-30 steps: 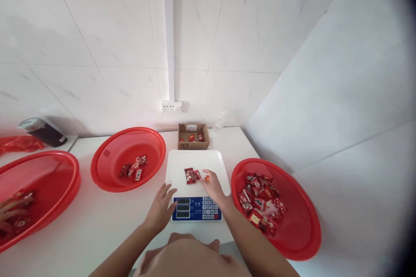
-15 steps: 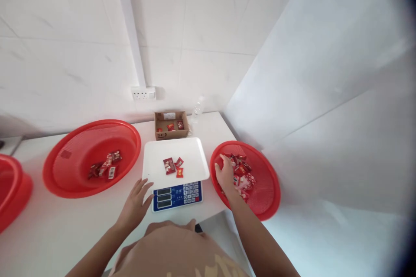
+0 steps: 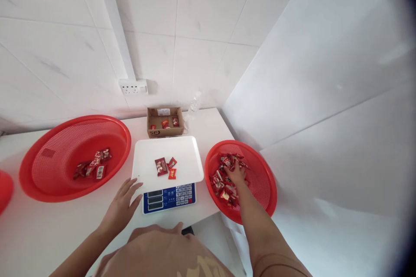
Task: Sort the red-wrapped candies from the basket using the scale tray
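Right hand dips into basket of red-wrapped sweets beside scale

Head view: The right hand (image 3: 238, 176) reaches into a round red plastic mesh basket (image 3: 262, 184), and the step in hand looks like picking from its heap of shiny red-wrapped sweets (image 3: 222, 183). The sweets lie under and around the fingers, whose tips are partly hidden; whether they pinch one cannot be told. The next move seems to call for closing on a single wrapper and lifting it clear of its neighbours.

The left hand (image 3: 120, 205), fingers loosely spread and holding nothing, hovers by the near left corner of a white flat-topped scale (image 3: 188, 151). One larger dark-red packet (image 3: 160, 166) and two small red packets (image 3: 172, 174) sit on top.
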Demonstrator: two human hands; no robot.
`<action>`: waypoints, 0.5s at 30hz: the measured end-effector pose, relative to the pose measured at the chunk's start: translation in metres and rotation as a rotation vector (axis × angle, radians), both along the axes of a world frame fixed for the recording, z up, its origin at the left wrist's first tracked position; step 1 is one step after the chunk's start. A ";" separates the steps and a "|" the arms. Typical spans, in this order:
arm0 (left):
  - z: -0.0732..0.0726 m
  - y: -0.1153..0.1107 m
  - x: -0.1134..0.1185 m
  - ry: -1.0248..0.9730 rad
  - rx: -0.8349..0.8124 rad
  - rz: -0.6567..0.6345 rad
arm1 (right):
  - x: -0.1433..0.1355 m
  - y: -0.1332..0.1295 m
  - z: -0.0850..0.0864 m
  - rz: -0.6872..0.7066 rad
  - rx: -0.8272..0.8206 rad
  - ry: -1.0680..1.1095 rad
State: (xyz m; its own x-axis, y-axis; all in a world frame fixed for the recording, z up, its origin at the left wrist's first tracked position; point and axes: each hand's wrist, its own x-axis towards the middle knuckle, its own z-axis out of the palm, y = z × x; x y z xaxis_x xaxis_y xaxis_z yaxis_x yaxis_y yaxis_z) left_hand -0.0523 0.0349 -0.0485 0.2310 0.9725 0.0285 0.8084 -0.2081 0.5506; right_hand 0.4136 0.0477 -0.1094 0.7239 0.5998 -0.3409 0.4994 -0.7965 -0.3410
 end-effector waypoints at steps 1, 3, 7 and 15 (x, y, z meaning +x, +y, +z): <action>0.000 0.000 0.000 0.005 -0.007 0.002 | -0.005 0.006 0.001 0.026 -0.003 -0.006; 0.000 0.000 0.001 0.014 -0.022 -0.002 | -0.015 0.015 0.002 0.076 -0.010 -0.016; 0.001 0.003 0.005 0.021 -0.025 -0.029 | -0.025 0.022 0.002 0.143 0.049 -0.068; -0.004 0.006 0.013 0.014 -0.003 -0.068 | -0.016 0.010 0.013 0.043 0.366 0.134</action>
